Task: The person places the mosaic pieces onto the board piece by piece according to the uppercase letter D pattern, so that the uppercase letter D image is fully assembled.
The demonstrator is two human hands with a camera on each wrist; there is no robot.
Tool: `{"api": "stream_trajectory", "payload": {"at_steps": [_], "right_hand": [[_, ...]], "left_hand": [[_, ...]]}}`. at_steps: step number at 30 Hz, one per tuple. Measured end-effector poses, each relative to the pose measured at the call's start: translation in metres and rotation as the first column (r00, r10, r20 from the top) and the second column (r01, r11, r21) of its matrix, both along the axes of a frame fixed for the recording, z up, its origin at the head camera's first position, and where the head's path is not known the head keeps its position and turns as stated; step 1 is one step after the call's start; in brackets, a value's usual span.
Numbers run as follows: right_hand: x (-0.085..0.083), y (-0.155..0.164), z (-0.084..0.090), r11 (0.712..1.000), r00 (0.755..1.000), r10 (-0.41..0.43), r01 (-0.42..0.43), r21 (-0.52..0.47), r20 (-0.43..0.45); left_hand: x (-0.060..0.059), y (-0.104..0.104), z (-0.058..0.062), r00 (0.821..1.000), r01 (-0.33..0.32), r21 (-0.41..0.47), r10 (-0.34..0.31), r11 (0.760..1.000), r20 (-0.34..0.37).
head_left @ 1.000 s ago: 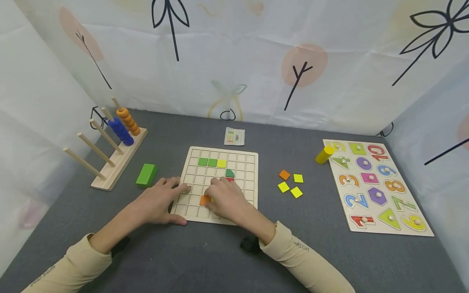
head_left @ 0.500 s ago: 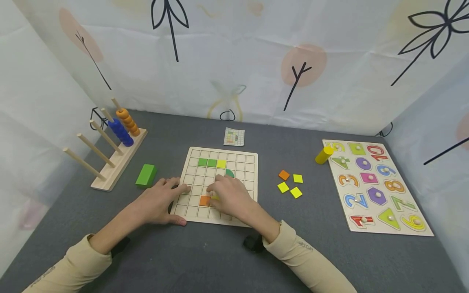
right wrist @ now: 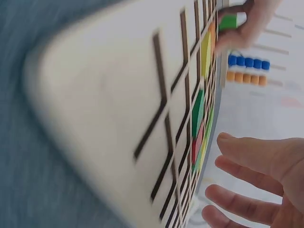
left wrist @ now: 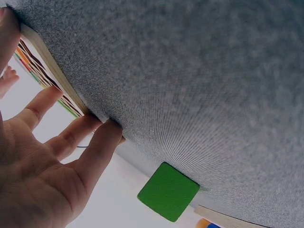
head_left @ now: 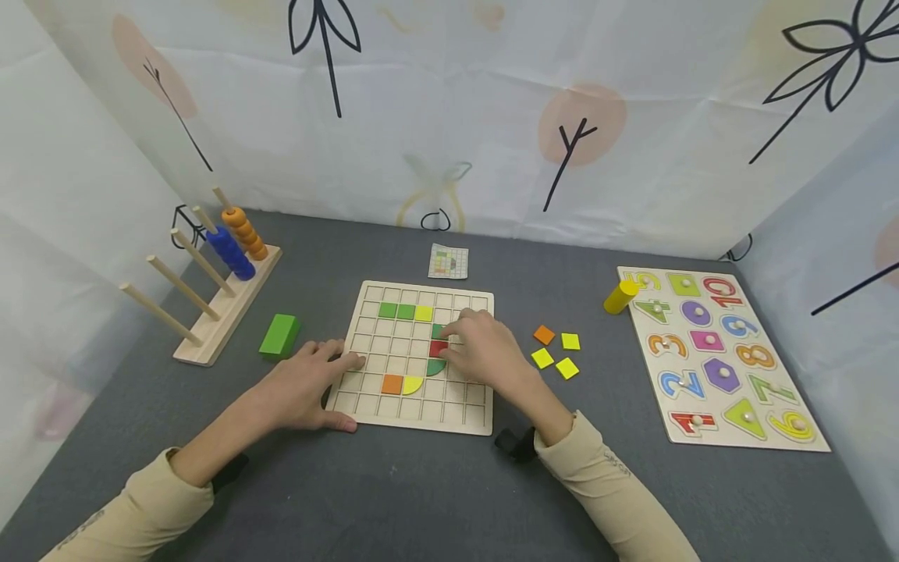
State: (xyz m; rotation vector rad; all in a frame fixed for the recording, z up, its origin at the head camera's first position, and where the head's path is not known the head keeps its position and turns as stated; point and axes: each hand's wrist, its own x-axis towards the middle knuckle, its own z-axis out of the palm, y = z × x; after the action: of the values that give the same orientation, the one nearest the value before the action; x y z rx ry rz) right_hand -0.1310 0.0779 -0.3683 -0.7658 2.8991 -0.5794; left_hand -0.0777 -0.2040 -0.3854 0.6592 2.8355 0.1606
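A wooden grid board (head_left: 460,410) lies on the dark table. At its left edge rests my left hand (head_left: 305,386), fingers spread over the rim and thumb at the near corner. Above the board's right half hovers my right hand (head_left: 488,351), its loosely bent fingers apart with nothing between them in the right wrist view. Near those fingertips are a red square (head_left: 437,348) and a green quarter-circle (head_left: 435,368); another green piece (head_left: 437,331) is partly covered. An orange square (head_left: 392,384) adjoins a yellow quarter-circle (head_left: 411,385). Two green squares (head_left: 396,311) and a yellow square (head_left: 424,313) form a row farther back.
Loose yellow tiles (head_left: 568,368) and an orange tile (head_left: 544,335) lie right of the board. A small pattern card (head_left: 448,262) lies behind it. Left are a green block (head_left: 280,336) and a peg stand (head_left: 235,304); right, a yellow cylinder (head_left: 621,297) and number puzzle (head_left: 709,367).
My right hand has moved right and slightly away from me, off the yellow quarter-circle, uncovering it, the red square and the lower green quarter-circle. The left hand has stayed in place.
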Motion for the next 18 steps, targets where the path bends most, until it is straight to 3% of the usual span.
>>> {"api": "stream_trajectory", "payload": {"at_steps": [9, 18], "right_hand": [[-0.011, 0.041, 0.004, 0.994, 0.994, -0.108, 0.108, 0.013, 0.015], [-0.016, 0.083, -0.001, 0.986, 0.986, -0.162, 0.16, 0.056, 0.033]], "left_hand": [[-0.001, 0.001, 0.0, 1.0, 0.0, -0.004, 0.0, 1.0, 0.003], [0.0, 0.002, 0.001, 1.0, -0.006, -0.003, 0.006, 1.0, 0.013]]}}
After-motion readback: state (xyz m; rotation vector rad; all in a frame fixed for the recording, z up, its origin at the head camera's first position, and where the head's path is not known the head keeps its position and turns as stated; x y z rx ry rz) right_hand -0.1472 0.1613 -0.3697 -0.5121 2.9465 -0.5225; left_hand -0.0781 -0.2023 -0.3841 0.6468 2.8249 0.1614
